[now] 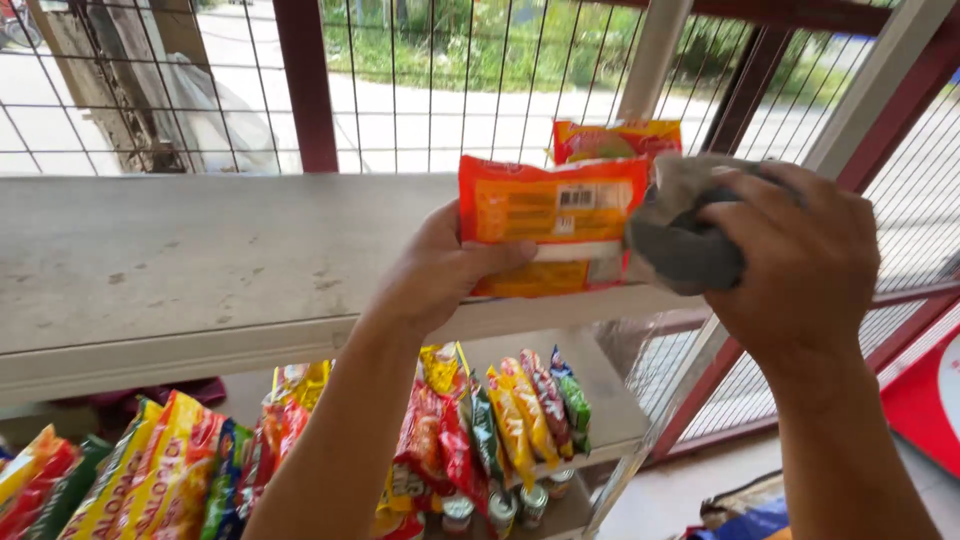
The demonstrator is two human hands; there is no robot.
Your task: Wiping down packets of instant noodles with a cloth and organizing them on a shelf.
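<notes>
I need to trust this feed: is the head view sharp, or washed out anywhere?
Head view: road behind the wire mesh is overexposed; orange packet in the left hand is sharp; right hand with grey cloth is slightly soft; lower shelf packets are shaded.

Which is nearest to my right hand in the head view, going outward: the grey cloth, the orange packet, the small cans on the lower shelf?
1. Grey cloth: gripped in the right hand.
2. Orange packet: just left of it, held by the left hand, touching the cloth.
3. Small cans: well below, lower shelf.
</notes>
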